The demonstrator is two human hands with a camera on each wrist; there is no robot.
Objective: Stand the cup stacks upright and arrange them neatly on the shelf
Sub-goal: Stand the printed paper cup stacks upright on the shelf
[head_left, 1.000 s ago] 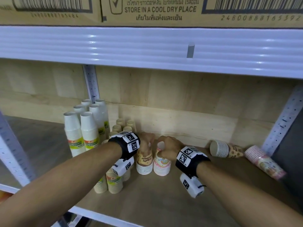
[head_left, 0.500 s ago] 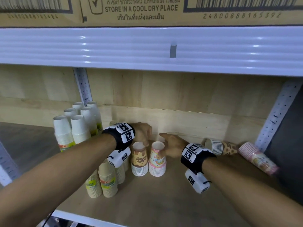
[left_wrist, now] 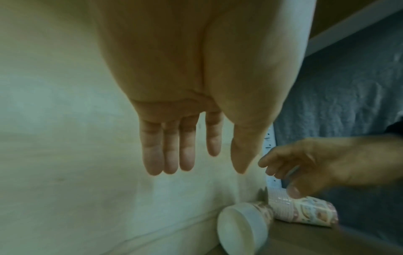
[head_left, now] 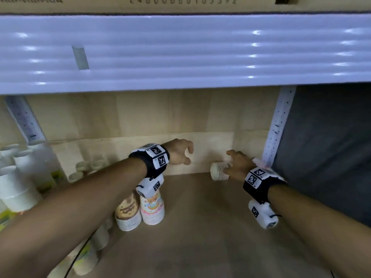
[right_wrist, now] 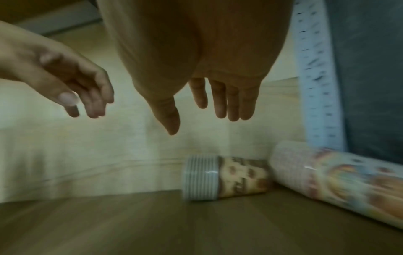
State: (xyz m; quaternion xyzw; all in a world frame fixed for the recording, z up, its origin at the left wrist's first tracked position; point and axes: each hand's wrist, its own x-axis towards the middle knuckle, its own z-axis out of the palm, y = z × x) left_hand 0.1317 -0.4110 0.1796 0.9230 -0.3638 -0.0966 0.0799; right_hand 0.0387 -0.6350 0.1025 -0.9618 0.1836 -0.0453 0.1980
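My right hand (head_left: 237,164) hovered, fingers released, over a brown cup stack (right_wrist: 226,177) lying on its side against the shelf's (head_left: 200,227) back wall, a pink cup stack (right_wrist: 340,186) toppled just beside it. My left hand (head_left: 178,151) hung relaxed and empty nearby. Two upright stacks (head_left: 140,211) stood near the shelf's middle.

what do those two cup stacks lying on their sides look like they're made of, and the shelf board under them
Brown-print stack: probably paper, matte, thin ribbed white rims. Pink-print stack: likely paper cups too, in a glossy clear sleeve, judging by the glints. Shelf board: wood or wood-look laminate, dull brown.
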